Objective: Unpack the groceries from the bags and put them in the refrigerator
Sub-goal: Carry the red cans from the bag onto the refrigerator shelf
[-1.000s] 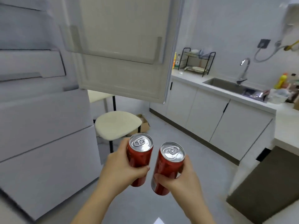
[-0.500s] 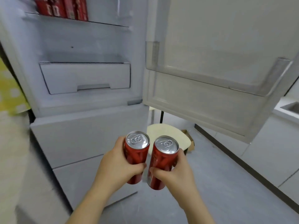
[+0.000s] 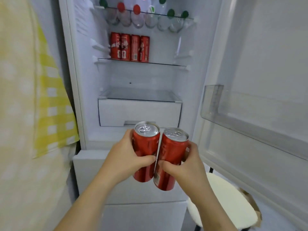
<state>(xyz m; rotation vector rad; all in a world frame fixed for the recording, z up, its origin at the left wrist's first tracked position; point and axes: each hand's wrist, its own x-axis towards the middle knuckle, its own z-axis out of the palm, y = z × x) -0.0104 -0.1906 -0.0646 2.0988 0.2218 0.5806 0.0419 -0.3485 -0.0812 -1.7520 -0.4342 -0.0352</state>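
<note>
Hands are out in front of the open refrigerator (image 3: 141, 77): the left hand (image 3: 125, 157) is curled round the left can (image 3: 145, 147) and the right hand (image 3: 185, 164) round the right can (image 3: 172, 155), both red and touching side by side. Four more cans (image 3: 130, 47) stand in a row far back on the middle shelf (bottles (image 3: 138, 17) lie on the shelf above). A white stool (image 3: 221, 202) sits near right, below the open door (image 3: 266, 67).

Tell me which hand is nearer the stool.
Right. The right hand, gripping the right can, is just up and left of the stool; the left hand grips the left can, farther left, beyond both cans.
</note>
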